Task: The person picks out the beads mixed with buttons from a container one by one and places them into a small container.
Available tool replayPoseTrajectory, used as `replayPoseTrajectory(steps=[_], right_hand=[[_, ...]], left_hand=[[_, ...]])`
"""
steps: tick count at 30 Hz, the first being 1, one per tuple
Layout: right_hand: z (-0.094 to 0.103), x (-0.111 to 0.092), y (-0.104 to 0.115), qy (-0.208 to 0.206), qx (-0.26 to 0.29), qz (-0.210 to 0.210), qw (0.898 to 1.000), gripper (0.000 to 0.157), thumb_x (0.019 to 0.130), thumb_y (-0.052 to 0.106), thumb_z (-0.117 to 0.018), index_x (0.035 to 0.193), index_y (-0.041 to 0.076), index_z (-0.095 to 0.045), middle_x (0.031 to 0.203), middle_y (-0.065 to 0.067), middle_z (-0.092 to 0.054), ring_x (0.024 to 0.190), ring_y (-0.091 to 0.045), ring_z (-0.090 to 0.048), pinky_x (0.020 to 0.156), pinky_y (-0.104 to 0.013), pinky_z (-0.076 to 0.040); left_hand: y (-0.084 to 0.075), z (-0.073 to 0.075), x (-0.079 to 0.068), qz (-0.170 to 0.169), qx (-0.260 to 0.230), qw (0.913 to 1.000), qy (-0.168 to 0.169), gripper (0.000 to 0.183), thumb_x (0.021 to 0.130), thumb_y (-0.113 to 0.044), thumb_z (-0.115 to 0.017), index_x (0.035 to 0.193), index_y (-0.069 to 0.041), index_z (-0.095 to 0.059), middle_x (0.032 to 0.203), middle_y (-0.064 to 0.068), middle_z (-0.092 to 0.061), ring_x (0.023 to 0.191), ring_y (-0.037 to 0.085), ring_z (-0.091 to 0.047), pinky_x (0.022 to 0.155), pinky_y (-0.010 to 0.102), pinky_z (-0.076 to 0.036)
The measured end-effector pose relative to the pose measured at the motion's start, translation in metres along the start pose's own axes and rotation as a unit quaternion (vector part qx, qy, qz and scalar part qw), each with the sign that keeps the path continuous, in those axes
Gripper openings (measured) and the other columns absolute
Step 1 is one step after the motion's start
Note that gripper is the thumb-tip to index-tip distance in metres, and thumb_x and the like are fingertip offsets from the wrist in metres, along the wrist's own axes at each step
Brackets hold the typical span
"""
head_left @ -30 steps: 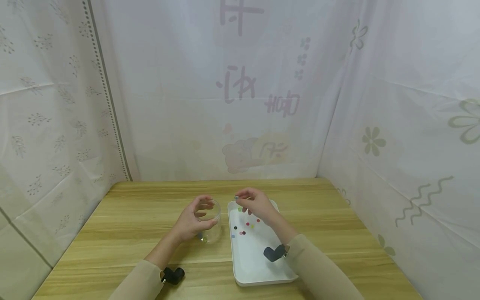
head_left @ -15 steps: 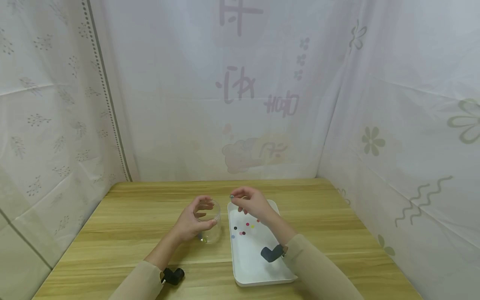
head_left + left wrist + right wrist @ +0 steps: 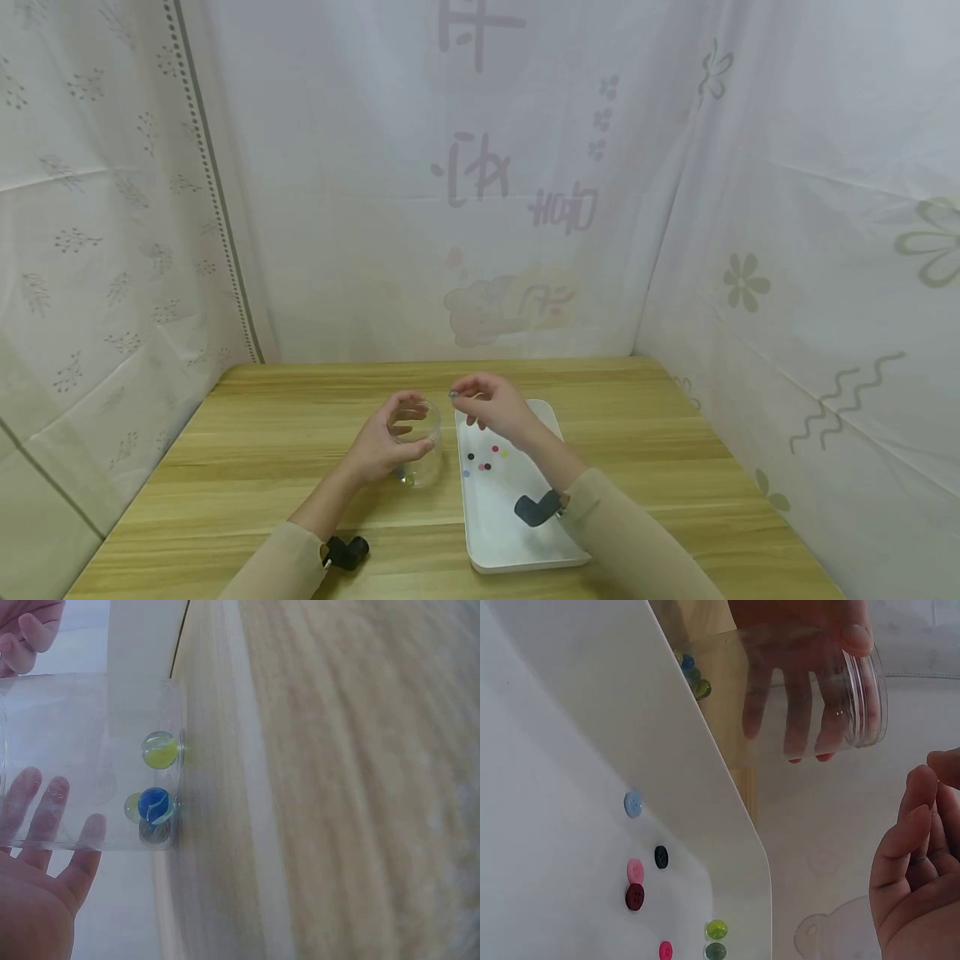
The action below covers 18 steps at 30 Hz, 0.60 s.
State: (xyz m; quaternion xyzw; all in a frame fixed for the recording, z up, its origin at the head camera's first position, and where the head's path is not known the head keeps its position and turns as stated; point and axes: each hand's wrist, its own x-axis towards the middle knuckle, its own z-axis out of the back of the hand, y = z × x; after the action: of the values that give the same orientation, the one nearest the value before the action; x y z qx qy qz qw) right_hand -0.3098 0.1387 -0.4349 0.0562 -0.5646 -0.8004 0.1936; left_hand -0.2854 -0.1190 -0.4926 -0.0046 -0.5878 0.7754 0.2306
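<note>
My left hand [image 3: 384,440] grips a clear, open-topped jar [image 3: 426,463] standing upright on the table, its fingers curled round the upper wall. Several glass marbles lie at the jar's bottom, among them a yellow-green marble [image 3: 160,750] and a blue marble [image 3: 154,804]. Between thumb and fingertips my right hand [image 3: 497,410] pinches a small marble [image 3: 453,394], just right of the jar's rim and slightly above it. The right wrist view shows that hand's curled fingers, but the marble is not visible there.
A white tray [image 3: 510,533] stands right of the jar. Inside are several buttons, including a light blue button [image 3: 633,804], a black button [image 3: 661,857] and a dark red button [image 3: 634,897], plus a green marble [image 3: 716,929]. Patterned curtains [image 3: 360,208] surround the table.
The right hand has moved left with the marble, from above the tray's far end to near the jar's mouth. The left hand and jar have stayed in place.
</note>
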Motion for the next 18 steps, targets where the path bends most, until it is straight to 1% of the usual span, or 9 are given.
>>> replayPoseTrajectory(steps=[6, 15, 18], right_hand=[[-0.005, 0.0, 0.002, 0.008, -0.004, -0.001, 1.0, 0.025, 0.102, 0.021, -0.077, 0.125, 0.01, -0.074, 0.112, -0.009, -0.075, 0.073, -0.015, -0.067, 0.06, -0.026, -0.052], [-0.012, 0.001, 0.006, 0.024, 0.005, 0.007, 1.0, 0.026, 0.103, 0.021, -0.077, 0.125, 0.008, -0.074, 0.111, -0.008, -0.074, 0.073, -0.014, -0.067, 0.059, -0.023, -0.049], [-0.014, 0.001, 0.008, 0.028, 0.006, 0.008, 1.0, 0.026, 0.103, 0.021, -0.077, 0.126, 0.009, -0.074, 0.112, -0.008, -0.074, 0.073, -0.015, -0.068, 0.059, -0.022, -0.049]], left_hand=[[0.001, 0.0, 0.0, -0.003, 0.003, 1.0, 0.001, 0.076, 0.092, -0.021, -0.087, 0.155, -0.005, -0.046, 0.151, 0.028, -0.061, 0.142, 0.044, -0.06, 0.119, 0.068, -0.048], [0.0, 0.0, -0.001, -0.006, 0.005, 1.0, 0.004, 0.076, 0.093, -0.021, -0.086, 0.155, -0.005, -0.046, 0.152, 0.028, -0.06, 0.142, 0.043, -0.06, 0.119, 0.068, -0.048], [0.001, 0.001, 0.0, -0.006, 0.006, 1.0, 0.004, 0.075, 0.093, -0.021, -0.086, 0.155, -0.006, -0.046, 0.151, 0.027, -0.06, 0.142, 0.042, -0.06, 0.119, 0.068, -0.048]])
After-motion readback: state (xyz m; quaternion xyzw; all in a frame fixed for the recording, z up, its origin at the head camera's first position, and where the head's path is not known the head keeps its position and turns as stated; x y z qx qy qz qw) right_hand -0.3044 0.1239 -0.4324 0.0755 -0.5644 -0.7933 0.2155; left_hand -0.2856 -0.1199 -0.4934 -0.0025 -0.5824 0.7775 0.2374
